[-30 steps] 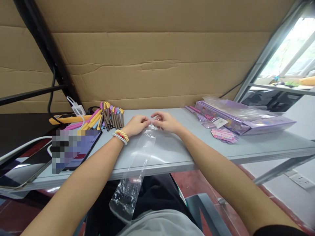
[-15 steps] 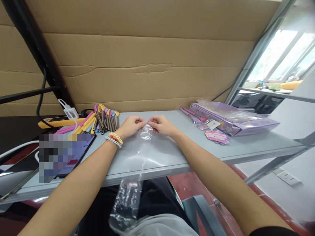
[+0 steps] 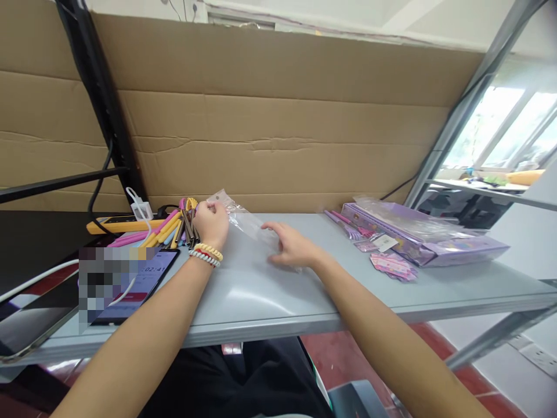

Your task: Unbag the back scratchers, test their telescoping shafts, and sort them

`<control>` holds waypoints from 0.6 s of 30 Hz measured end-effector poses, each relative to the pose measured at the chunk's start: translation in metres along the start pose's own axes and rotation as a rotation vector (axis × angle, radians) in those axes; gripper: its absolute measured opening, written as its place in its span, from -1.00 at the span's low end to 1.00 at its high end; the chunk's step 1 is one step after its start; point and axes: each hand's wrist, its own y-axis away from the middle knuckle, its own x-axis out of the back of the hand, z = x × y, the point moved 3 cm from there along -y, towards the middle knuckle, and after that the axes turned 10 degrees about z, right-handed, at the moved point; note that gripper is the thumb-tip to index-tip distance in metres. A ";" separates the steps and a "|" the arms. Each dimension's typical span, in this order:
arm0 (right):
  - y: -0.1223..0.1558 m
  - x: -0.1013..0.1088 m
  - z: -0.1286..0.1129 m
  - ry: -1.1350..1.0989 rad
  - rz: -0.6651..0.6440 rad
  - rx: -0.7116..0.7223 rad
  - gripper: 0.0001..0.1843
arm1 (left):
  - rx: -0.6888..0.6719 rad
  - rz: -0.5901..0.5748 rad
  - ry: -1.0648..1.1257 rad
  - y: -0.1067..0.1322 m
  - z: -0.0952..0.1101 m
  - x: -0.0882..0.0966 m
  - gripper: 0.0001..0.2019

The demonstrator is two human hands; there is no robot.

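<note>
My left hand (image 3: 212,223) is closed on one end of a long clear plastic bag (image 3: 243,220), lifted a little above the grey table (image 3: 278,290), close to a pile of coloured pens (image 3: 174,223). My right hand (image 3: 289,247) lies on the table with its fingers spread, pressing on the other part of the bag. Coiled hair ties sit on my left wrist.
A phone (image 3: 134,284) lies at the left by a tablet and white cable. A yellow power strip (image 3: 115,220) sits behind the pens. Purple packaged sets (image 3: 418,235) and small cards (image 3: 391,264) lie at the right. Cardboard lines the back.
The bag hung over the table's front edge, pinched by both hands at its top. Now my left hand has pulled it up and left onto the table, and my right hand has flattened on it.
</note>
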 end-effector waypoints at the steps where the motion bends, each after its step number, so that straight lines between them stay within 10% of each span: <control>1: 0.000 0.003 0.000 0.036 0.042 0.025 -0.35 | 0.028 -0.018 0.081 0.000 0.000 -0.002 -0.89; 5: -0.002 0.036 0.009 0.139 0.344 0.074 -0.64 | 0.041 -0.226 0.407 0.010 0.005 -0.009 -0.65; 9: -0.005 0.101 0.040 0.408 0.647 -0.138 -0.73 | -0.185 -0.396 0.253 0.026 0.013 -0.009 -0.56; 18: 0.037 0.243 0.126 1.025 0.527 -0.657 -0.55 | -0.630 -0.829 -0.062 0.056 0.011 -0.019 -0.55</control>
